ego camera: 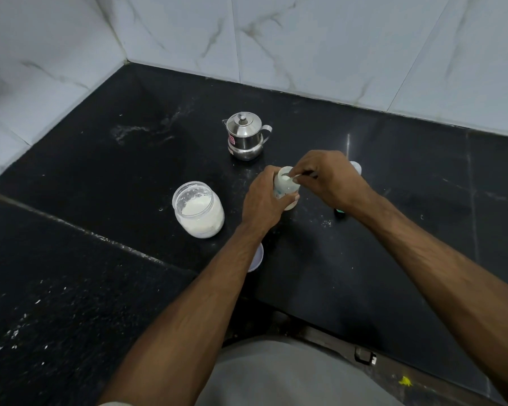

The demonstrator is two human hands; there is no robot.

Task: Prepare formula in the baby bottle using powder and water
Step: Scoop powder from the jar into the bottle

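**Spoon tipped over open bottle mouth**

Wrapped around the baby bottle (286, 190), the left hand (263, 200), fingers closed on the body, steadying it upright on the black counter (393, 244). Pinched in the right hand (327, 178), a small spoon (298, 176), bowl just over the bottle's rim, handle running back rightward into the fingers. Bottle's long axis vertical, mouth pointing up, directly under the spoon tip. Open powder jar (198, 209) just left of the left hand; steel water pot (245, 136) behind. Likely step: powder going in, water apparently to follow.
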